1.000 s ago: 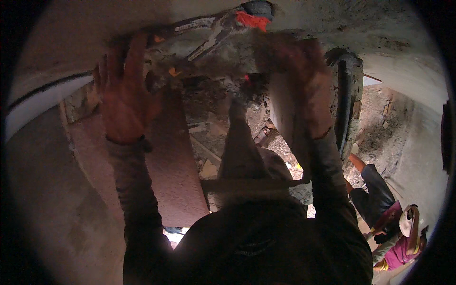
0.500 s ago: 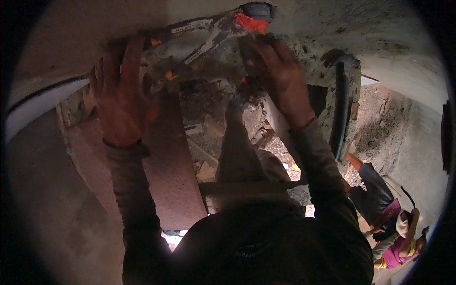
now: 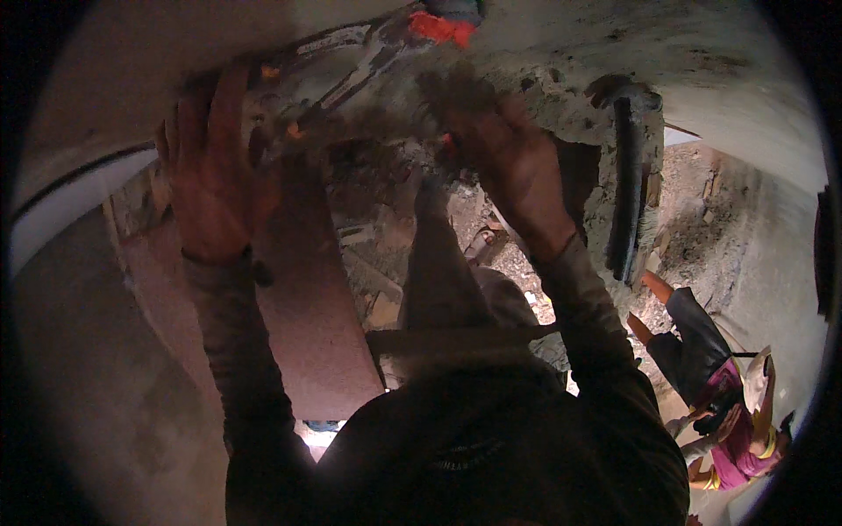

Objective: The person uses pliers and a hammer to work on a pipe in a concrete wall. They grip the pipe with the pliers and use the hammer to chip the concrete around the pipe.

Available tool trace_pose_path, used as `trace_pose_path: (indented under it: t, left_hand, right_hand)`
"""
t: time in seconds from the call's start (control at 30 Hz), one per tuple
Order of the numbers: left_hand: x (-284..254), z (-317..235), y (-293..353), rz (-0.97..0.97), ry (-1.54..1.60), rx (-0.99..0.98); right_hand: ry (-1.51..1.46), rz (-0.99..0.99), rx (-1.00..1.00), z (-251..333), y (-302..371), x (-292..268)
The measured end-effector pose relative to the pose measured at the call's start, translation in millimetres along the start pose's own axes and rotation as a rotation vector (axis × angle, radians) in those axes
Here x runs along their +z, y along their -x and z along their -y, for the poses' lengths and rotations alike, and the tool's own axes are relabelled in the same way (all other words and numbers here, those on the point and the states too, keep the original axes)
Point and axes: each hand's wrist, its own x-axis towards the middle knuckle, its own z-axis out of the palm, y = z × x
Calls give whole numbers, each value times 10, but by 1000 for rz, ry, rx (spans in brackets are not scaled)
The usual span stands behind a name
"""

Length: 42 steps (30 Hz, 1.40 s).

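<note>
My left hand (image 3: 210,180) lies with its fingers stretched out and apart on the rough grey surface, beside the left ends of dark strips. My right hand (image 3: 517,175) reaches to the same surface, its fingers bent and smeared by motion. A dark, blurred clump (image 3: 456,95) shows at its fingertips; whether the hand holds it cannot be made out. Between and beyond my hands run dark strips with pale markings (image 3: 351,83). They lead up to a dark round tube end (image 3: 458,9) with bright red-orange material (image 3: 441,29) around it. Small orange bits (image 3: 270,72) sit near my left fingers.
A reddish-brown board (image 3: 311,324) lies under my left forearm. Right of my right hand, a black pipe (image 3: 624,188) runs along the broken concrete edge. Rubble (image 3: 702,202) covers the ground below. At lower right, a person in a purple top (image 3: 741,451) stands near the wall.
The surface with its strips and red-orange material has shifted slightly left and up in view. My right fingers have moved a little down. The person at lower right has changed arm position.
</note>
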Motion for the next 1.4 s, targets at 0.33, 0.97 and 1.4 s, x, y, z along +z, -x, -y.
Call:
trace_pose_path:
  t: [0.33, 0.97, 1.4]
  left_hand:
    - [36, 103, -9, 76, -76, -9]
    - [5, 85, -52, 77, -15, 1]
    - [46, 103, -55, 23, 13, 41]
  right_hand:
    - [-112, -60, 160, 67, 95, -290]
    - [-62, -98, 223, 46, 447, -639]
    - [-76, 60, 145, 78, 386, -292]
